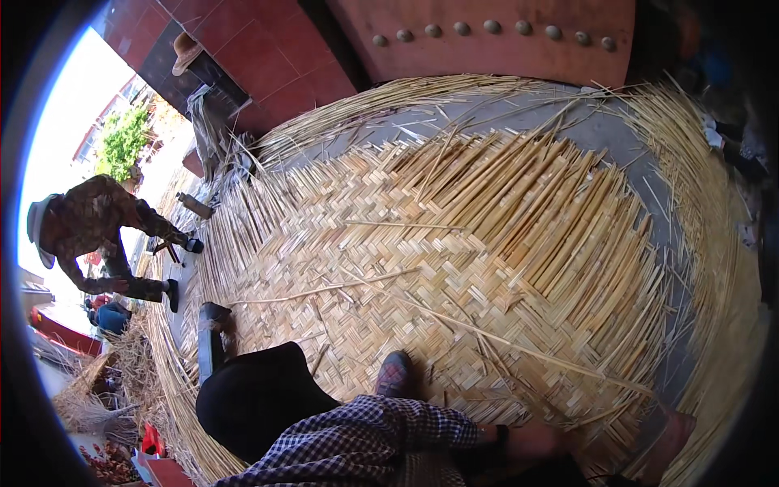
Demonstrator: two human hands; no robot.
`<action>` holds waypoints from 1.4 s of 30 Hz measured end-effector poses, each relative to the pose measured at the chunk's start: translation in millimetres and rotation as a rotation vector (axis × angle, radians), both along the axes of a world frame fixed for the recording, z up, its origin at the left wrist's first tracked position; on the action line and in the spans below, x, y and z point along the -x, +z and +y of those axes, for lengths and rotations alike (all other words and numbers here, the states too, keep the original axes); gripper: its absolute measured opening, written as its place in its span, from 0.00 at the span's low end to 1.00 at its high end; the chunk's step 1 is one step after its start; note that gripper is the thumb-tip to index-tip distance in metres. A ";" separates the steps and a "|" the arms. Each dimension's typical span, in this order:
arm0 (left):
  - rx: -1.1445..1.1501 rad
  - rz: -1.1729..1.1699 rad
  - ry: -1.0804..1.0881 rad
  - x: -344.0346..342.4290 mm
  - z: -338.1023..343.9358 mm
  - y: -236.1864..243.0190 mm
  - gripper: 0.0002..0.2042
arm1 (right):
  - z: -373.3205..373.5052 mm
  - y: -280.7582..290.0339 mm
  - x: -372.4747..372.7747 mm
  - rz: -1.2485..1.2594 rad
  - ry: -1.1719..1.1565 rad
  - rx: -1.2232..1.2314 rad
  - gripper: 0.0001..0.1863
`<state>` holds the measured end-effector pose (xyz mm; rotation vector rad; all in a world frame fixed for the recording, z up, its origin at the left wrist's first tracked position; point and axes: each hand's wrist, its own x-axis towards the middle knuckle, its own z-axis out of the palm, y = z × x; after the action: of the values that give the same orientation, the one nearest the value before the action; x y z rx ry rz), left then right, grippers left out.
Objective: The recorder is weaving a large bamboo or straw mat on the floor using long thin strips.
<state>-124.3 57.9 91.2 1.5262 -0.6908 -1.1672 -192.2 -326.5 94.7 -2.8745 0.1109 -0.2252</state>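
Note:
A large woven mat of pale split reeds (357, 268) spreads across the floor, herringbone in its middle, with loose strip ends fanning out at the far right. From the lower edge comes a black-and-white checked sleeve; beyond its dark wristband is my left hand (535, 442), low over the mat's near edge, its fingers blurred. Farther right, my right hand (675, 430) is smeared by motion at the mat's near right edge. A long thin reed strip (519, 342) slants over the weave and runs close to my right hand; whether I grip it cannot be made out.
A patterned shoe (394, 373) rests on the mat beside a large black shape (260, 398). Loose reeds (690, 170) line the right side. A red studded door (487, 49) stands behind. At left, a person in camouflage clothing (97, 227) bends near a straw heap (134, 365).

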 end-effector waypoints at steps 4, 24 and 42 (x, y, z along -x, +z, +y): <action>0.551 0.250 0.608 -46.1 -26.0 1.0 0.31 | 32.3 -9.4 -1.0 0.113 0.148 -0.018 0.11; 0.155 0.456 1.012 -118.7 8.5 -96.1 0.05 | 150.1 -60.4 -92.4 0.203 0.131 -0.473 0.13; -0.477 -0.539 0.357 -305.9 -9.0 -122.6 0.19 | 147.6 -83.7 -128.0 0.114 -0.410 -1.481 0.16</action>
<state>181.5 48.9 -31.4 2.3031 -0.4646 -0.6699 -64.3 -178.9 10.9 -1.3626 0.5904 -0.0060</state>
